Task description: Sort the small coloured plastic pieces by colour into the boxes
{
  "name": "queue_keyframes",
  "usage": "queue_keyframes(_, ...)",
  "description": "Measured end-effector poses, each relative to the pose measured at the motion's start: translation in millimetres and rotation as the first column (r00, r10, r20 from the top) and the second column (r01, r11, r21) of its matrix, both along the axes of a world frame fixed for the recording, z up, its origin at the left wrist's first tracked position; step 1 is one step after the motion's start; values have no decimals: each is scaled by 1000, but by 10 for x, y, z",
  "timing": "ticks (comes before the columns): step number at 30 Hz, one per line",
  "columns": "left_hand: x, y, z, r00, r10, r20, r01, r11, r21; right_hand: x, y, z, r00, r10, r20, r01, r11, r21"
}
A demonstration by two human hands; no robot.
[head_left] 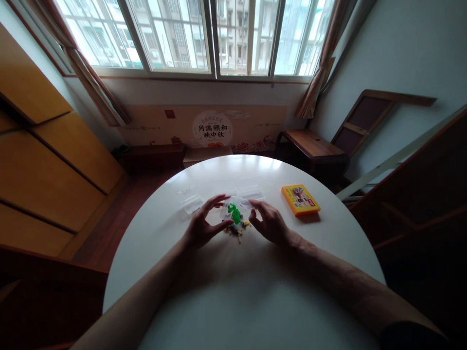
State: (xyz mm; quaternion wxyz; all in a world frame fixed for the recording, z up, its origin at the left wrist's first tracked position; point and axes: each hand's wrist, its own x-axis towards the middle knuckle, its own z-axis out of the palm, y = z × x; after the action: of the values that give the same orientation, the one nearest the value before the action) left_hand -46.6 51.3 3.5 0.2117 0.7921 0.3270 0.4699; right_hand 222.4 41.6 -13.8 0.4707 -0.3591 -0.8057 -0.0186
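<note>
My left hand (202,222) curves around the left side of a clear plastic container (245,203), its thumb and fingers at the edge. At the container's right side, my right hand (270,221) grips with bent fingers. Bright green pieces (234,214) show inside or against the clear plastic; I cannot tell which. Just below, a loose pile of small brown and yellow pieces (235,232) lies on the white table between the hands. Whether the container is a bag or a stiff box is hard to make out.
The round white table (233,296) carries an orange-yellow printed box (300,200) at the right. Clear plastic cases (192,204) lie left of the hands, and another clear case (251,191) lies behind them. A wooden chair (314,143) stands beyond the table's far right edge.
</note>
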Motion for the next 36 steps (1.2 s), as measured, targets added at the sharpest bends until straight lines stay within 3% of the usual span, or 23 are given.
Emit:
queue_keyframes(5,-3,-51,86,995,24,-101,-8,987,161,-14,24,-94,994,-28,-102,16,994,-108)
queue_keyframes(13,-3,-16,71,961,6,-278,105,918,382,-5,49,-106,977,60,-205,-107,967,-230)
queue_keyframes(20,47,-50,109,941,-28,-339,170,903,396,29,34,-66,984,3,-178,-53,959,-280)
queue_keyframes(30,26,-56,135,926,-34,-376,197,893,405,31,70,-102,970,30,-240,-84,972,-218)
queue_keyframes(36,54,-83,132,956,-4,-293,129,903,409,40,50,-78,957,-20,-288,-33,983,-179)
